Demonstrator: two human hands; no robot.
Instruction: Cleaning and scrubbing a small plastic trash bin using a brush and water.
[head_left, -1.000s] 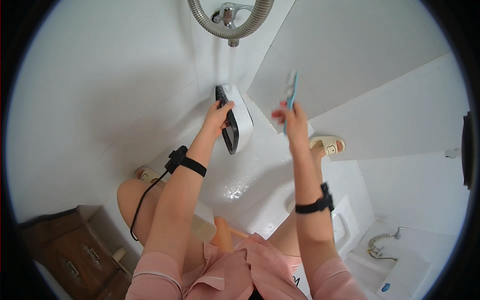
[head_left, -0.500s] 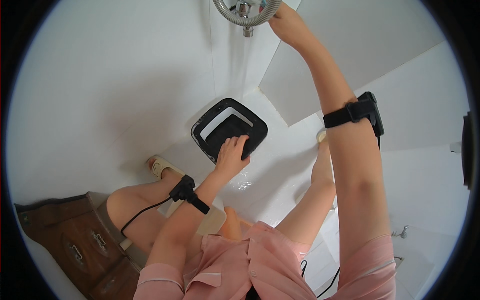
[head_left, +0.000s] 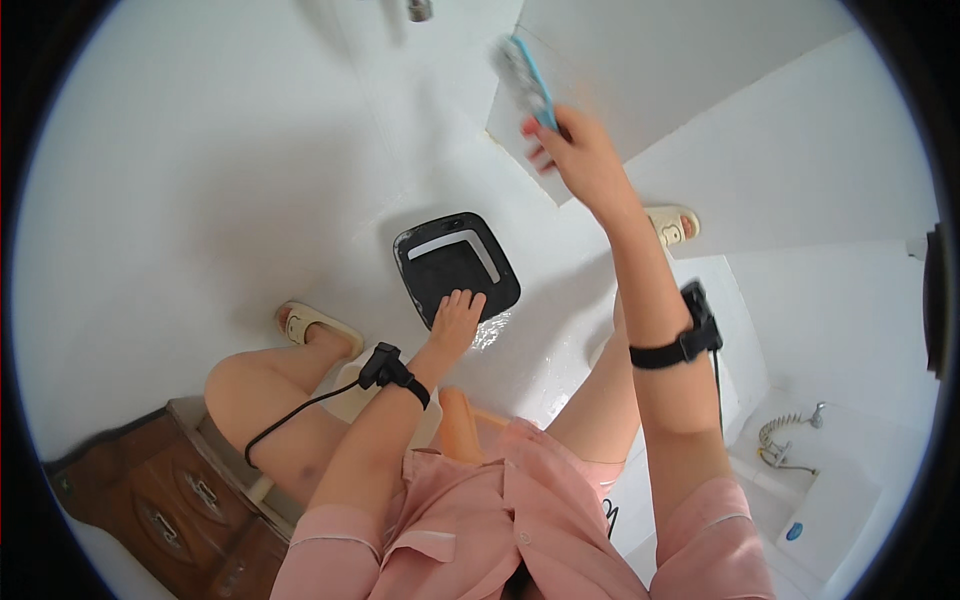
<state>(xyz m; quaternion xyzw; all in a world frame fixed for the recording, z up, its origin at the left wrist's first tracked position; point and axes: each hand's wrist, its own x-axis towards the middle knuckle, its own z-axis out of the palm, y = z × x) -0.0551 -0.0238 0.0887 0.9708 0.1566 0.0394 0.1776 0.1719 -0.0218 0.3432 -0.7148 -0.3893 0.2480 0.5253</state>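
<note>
In the middle stands a square black plastic bin lid [head_left: 508, 283] with rounded corners and a flap-like panel inside, edged by a pale gap. My left hand [head_left: 458, 318] grips its near edge, fingers laid over the rim; the thumb is hidden. Up and to the right, my right hand [head_left: 580, 155] is closed round the end of a blue-backed brush [head_left: 541, 88]. The brush's greyish bristles are blurred by motion. It is held in the air beyond the lid, apart from it.
A metal tap spout [head_left: 419, 10] pokes in at the top edge. Wet, shining patches lie on the white floor [head_left: 545, 345] beside the lid. A brown wooden cabinet [head_left: 150, 500] stands lower left, and a coiled hose [head_left: 775, 435] lies lower right. Slippers [head_left: 675, 225] are on my feet.
My right hand has come down and nearer from beside the tap, bringing the brush into full view. My left hand stays on the lid. The view has shifted, leaving only the spout's tip.
</note>
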